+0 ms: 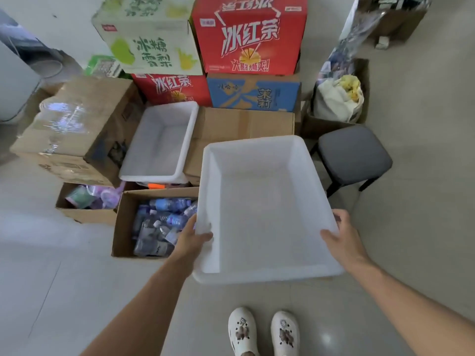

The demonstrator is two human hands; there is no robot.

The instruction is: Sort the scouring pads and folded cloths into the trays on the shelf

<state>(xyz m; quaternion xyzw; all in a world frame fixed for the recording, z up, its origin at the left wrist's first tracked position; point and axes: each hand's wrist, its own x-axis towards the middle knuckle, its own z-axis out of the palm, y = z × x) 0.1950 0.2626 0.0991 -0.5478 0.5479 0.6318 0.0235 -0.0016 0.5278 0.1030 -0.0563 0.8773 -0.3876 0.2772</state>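
At far left, a cardboard box [102, 98] carrying a clear-wrapped pack [59, 111] sits on the pale tiled floor [51, 278]. Just beside it, a smaller white tray [162, 142] rests tilted on top of brown cartons, in front of stacked red, green and blue drink cartons [249, 34]. Below that tray, an open box of plastic bottles [156, 222] stands on the floor.

Your left arm reaches forward from the lower left, and your left hand [194, 237] grips the near left corner of the large white tray [270, 214]. The thumb hooks over the rim and lies inside the wall; the other fingers are hidden behind the tray, so you cannot tell how they lie. You hold the tray in the air in front of you, open side up, its far edge over a brown carton.

Your right arm comes in from the lower right at a matching angle. Your right hand [341, 235] clasps the near right corner, thumb laid down the inner wall and fingers curled round the outside of the rim.

A grey padded stool [354, 155] stands just right of the tray, with a bag-filled box [339, 98] behind it. Your white clogs [262, 332] show at the bottom.
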